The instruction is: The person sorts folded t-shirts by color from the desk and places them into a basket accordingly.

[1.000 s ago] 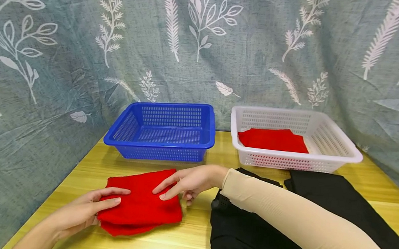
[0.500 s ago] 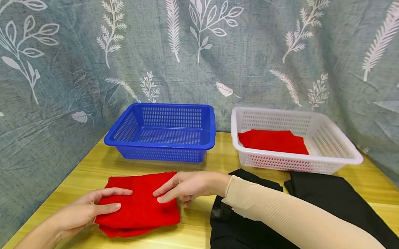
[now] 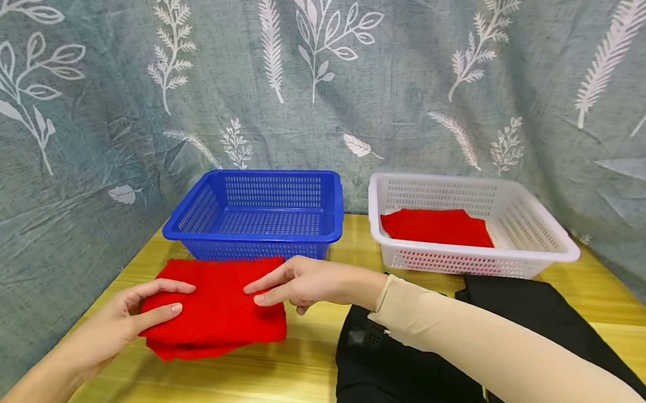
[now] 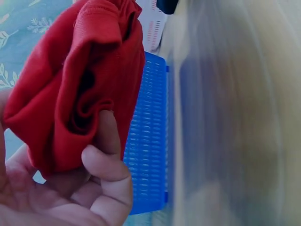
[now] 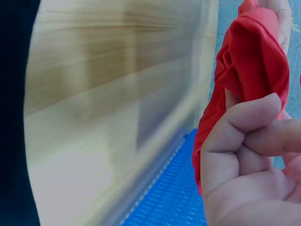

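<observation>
A folded red garment (image 3: 215, 304) hangs over the wooden table in front of the blue basket. My left hand (image 3: 120, 318) grips its left end, thumb and fingers on top and other fingers underneath. At the opposite end my right hand (image 3: 311, 284) holds it the same way. Rolled layers and a stitched edge of the garment (image 4: 99, 70) show in the left wrist view, with the fingers of my left hand (image 4: 106, 183) curled under them. In the right wrist view, my right hand (image 5: 240, 165) curls its fingers beneath the folded end.
The blue basket (image 3: 260, 238) stands empty at the back left. A white basket (image 3: 469, 260) beside it contains another folded red cloth (image 3: 437, 227). Black garments (image 3: 400, 372) lie on the table (image 3: 302, 390) at the right, partly under my right sleeve (image 3: 494, 348). A patterned curtain (image 3: 215, 47) hangs behind.
Both hands have raised the folded red garment off the table and moved it slightly left and toward the blue basket, now overlapping the basket's lower front in the head view.
</observation>
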Action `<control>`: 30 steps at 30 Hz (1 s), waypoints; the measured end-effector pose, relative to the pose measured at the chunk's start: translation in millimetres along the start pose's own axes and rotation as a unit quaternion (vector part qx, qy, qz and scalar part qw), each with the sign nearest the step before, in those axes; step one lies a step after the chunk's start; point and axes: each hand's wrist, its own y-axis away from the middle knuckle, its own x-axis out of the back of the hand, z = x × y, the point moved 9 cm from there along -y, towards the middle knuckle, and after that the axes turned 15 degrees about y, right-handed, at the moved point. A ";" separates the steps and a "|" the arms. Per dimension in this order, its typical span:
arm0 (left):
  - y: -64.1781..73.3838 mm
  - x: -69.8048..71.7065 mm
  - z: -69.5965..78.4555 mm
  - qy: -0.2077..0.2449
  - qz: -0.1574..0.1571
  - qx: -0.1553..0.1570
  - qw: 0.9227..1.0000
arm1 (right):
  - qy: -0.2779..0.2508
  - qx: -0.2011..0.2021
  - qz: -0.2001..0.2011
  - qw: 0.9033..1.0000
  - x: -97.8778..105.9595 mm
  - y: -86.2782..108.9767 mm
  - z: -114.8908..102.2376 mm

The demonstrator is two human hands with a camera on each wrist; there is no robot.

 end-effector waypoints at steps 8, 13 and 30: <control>0.9 -7.2 25.7 0.007 -0.025 -0.037 0.999 | 0.007 0.011 0.039 0.999 19.3 17.5 -6.5; -0.9 -15.7 44.9 0.017 -0.049 -0.066 0.996 | 0.035 0.029 0.074 0.996 31.6 31.1 -9.9; -45.7 -57.5 90.6 0.018 -0.053 -0.106 0.993 | 0.042 0.012 0.204 0.978 81.5 81.6 11.9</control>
